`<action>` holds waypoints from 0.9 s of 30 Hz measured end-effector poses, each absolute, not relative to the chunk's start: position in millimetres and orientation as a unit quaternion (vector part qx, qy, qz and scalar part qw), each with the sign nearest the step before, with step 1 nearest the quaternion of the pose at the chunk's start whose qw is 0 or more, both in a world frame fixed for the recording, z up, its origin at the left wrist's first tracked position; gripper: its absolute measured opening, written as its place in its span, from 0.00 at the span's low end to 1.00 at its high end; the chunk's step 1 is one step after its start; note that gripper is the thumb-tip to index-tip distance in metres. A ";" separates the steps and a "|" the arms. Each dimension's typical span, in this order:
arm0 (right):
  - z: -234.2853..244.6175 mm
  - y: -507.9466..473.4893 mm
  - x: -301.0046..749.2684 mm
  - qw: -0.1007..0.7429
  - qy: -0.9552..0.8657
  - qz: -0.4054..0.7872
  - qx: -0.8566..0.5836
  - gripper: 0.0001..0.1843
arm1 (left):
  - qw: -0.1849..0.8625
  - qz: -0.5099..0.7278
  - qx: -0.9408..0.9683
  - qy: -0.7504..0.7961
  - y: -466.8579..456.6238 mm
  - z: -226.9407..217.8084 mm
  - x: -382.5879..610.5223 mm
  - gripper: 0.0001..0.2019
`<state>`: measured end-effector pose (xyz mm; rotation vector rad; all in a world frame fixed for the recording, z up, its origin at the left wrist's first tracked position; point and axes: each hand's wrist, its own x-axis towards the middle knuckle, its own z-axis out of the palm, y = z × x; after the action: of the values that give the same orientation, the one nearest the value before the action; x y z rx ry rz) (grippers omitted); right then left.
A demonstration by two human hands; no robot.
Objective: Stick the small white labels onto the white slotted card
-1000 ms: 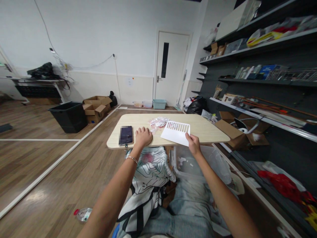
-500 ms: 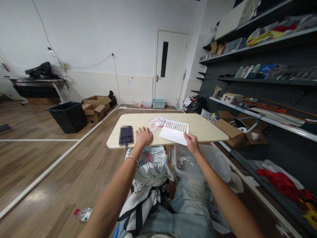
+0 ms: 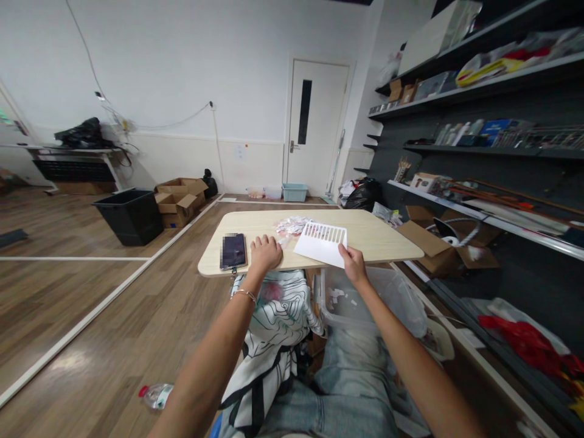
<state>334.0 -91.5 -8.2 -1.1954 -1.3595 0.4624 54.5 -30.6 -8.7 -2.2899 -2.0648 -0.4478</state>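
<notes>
My right hand (image 3: 351,264) pinches the near corner of a white sheet (image 3: 320,244) with a row of slots cut along its far edge. The sheet lies flat on the light wooden table (image 3: 387,243). My left hand (image 3: 264,253) rests on the table's near edge with its fingers curled under, and what it holds, if anything, is hidden. A dark phone (image 3: 233,250) lies just left of that hand. A heap of small white and red paper bits (image 3: 292,225) sits beyond the sheet.
A clear plastic bin (image 3: 392,298) with paper scraps stands under the table at my right knee. Shelves (image 3: 479,152) line the right wall, with open cardboard boxes (image 3: 433,240) below. A black bin (image 3: 130,216) and boxes stand left. A bottle (image 3: 155,394) lies on the floor.
The white sheet and my right hand shifted slightly left and settled on the table. My left hand stayed in place.
</notes>
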 end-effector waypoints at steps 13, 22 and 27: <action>-7.8 -93.8 338.1 0.610 -0.566 0.175 -0.526 0.37 | 0.014 -0.147 -0.737 -0.659 -30.7 -11.1 59.0 0.25; -8.6 -94.0 341.1 0.625 -0.548 0.163 -0.531 0.37 | 0.023 -0.145 -0.737 -0.659 -32.7 -9.9 59.2 0.25; -6.5 -95.4 339.9 0.627 -0.548 0.158 -0.531 0.37 | 0.019 -0.147 -0.738 -0.659 -33.6 -9.1 59.5 0.26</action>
<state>339.9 -95.4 -6.5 -1.2176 -1.2575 0.3621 59.5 -33.6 -9.1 -2.2899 -2.0451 -0.4568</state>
